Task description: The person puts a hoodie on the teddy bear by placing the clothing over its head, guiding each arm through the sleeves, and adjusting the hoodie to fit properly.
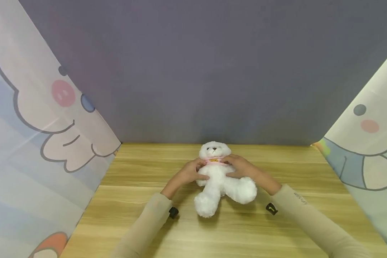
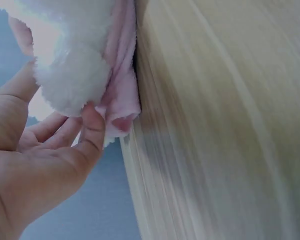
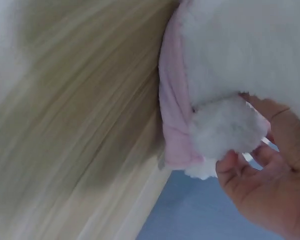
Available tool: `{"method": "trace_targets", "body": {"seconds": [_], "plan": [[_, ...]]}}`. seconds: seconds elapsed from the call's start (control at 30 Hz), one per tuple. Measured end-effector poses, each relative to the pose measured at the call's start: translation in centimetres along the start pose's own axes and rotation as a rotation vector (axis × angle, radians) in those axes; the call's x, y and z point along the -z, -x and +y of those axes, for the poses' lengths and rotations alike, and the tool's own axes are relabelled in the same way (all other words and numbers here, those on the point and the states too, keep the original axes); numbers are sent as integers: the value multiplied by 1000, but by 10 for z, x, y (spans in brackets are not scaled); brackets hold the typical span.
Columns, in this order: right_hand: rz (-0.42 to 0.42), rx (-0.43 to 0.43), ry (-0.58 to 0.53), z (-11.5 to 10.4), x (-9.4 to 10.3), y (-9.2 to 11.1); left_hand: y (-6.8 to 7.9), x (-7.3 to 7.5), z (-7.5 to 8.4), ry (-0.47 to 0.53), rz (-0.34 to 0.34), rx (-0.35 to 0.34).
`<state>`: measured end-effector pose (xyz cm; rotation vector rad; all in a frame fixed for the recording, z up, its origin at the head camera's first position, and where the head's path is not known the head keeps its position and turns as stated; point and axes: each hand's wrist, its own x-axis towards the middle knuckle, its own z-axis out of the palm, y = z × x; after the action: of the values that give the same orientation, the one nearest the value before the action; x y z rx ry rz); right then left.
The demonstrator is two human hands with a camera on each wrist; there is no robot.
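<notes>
A fluffy white plush bear with a brown nose lies face up on the light wood-grain surface, near the middle of its far edge, head toward that edge and legs spread toward the near edge. A soft pink fabric piece with a small yellow patch crosses its neck; in both wrist views pink cloth shows between the white plush and the surface. The person's left grip pinches the plush arm on the left-edge side between thumb and fingers; the right grip likewise pinches the arm on the right-edge side. Beige sleeves cover both forearms.
</notes>
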<state>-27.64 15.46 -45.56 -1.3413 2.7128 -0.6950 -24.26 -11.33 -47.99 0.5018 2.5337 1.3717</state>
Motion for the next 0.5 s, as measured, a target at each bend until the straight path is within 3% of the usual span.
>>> {"method": "trace_targets", "body": {"seconds": [0.23, 0.37, 0.5], "plan": [[60, -45, 32, -4, -5, 7, -10, -10, -1, -32, 3, -49], [93, -20, 59, -5, -12, 11, -12, -16, 1, -49, 34, -71], [153, 17, 105, -6, -17, 12, -11, -17, 9, -133, 77, -105]]}}
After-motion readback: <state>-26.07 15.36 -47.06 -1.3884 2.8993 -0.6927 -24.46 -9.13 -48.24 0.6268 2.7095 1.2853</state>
